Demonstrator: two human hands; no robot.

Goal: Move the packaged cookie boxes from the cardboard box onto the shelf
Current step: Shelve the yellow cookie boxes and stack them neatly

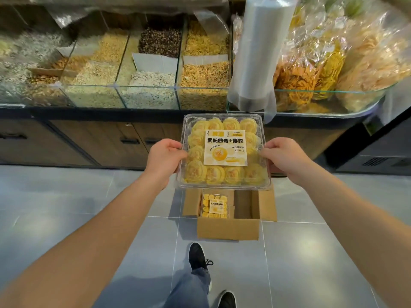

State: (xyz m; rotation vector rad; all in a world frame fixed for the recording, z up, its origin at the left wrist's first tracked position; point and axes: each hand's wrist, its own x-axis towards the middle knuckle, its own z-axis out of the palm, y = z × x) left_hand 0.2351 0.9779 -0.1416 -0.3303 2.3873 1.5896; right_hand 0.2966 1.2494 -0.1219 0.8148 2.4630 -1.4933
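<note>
A clear plastic cookie box (223, 174) with yellow cookies and a white label is held level in the air in front of me. My left hand (163, 160) grips its left edge and my right hand (287, 158) grips its right edge. Below it on the floor stands an open cardboard box (228, 228). One more cookie box (214, 206) lies in its left half; the right half looks bare.
Ahead is a counter with glass bins (146, 94) of seeds and nuts above dark wooden cabinet doors (106, 143). A roll of plastic bags (255, 54) hangs right of centre, beside bagged snacks (333, 63). Grey floor tiles (66, 196) surround the box; my shoes (198, 256) stand near it.
</note>
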